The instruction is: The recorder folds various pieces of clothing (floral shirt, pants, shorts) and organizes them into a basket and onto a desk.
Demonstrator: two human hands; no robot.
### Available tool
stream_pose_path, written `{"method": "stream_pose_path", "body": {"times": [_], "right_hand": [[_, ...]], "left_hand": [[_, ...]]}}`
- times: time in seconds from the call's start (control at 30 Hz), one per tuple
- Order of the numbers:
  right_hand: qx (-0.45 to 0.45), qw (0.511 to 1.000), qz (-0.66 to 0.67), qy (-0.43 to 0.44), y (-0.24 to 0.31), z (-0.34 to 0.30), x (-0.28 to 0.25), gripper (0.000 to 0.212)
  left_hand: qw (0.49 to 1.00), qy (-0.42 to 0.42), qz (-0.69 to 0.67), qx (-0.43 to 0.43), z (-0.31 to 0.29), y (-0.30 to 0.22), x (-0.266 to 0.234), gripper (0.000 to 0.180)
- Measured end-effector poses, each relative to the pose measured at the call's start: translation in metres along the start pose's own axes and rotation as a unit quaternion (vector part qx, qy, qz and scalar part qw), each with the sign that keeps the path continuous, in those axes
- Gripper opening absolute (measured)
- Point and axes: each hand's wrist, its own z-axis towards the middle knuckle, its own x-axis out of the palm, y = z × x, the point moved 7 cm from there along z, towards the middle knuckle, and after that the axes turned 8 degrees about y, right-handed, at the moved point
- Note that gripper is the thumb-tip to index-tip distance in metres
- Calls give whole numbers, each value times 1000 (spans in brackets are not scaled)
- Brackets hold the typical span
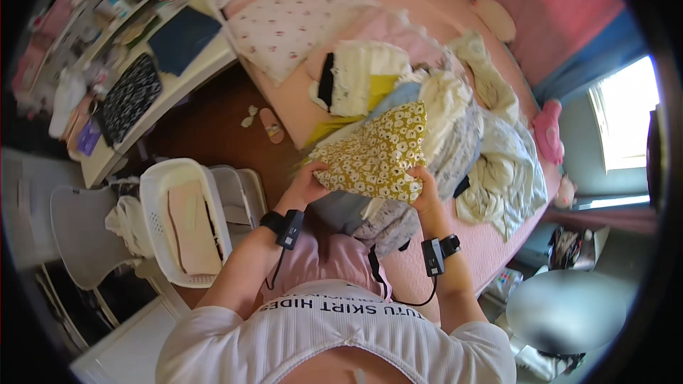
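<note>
Head view, the only one available. A mustard floral cloth (377,153) was found stretched between the two hands, in front of a heap of clothes (455,142) on the pink bed (491,263). Whether its far part touched the heap could not be told. The left hand (309,186) pinched the near left corner, thumb uppermost; its remaining fingers were partly hidden under the fabric. The right hand (427,190) pinched the near right edge in like manner, its fingertips also partly concealed.

The step in hand was judged to be straightening or folding the cloth, since both sides were secured and the fabric lay fairly flat. In this inspector's judgement, the next move called for level tension, corners brought into line and neither pinch slackened early. A folded cream garment (356,78) lay beyond it; a white basket (151,220), well apart to the left, contained a folded pinkish cloth (188,227).
</note>
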Motion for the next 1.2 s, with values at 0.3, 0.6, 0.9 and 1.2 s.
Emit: {"method": "stream_pose_path", "body": {"times": [0.3, 0.6, 0.9, 1.2], "right_hand": [[136, 970, -121, 163, -85, 109, 182, 45], [262, 928, -170, 202, -192, 193, 263, 40], [306, 895, -187, 267, -268, 318, 407, 40], [179, 878, -251, 367, -340, 449, 532, 45]], "left_hand": [[964, -51, 74, 251, -168, -162, 31, 45], [909, -70, 1, 411, -285, -240, 7, 41], [842, -132, 57, 521, -355, -405, 18, 33], [762, -169, 170, 601, -425, -578, 20, 37]]}}
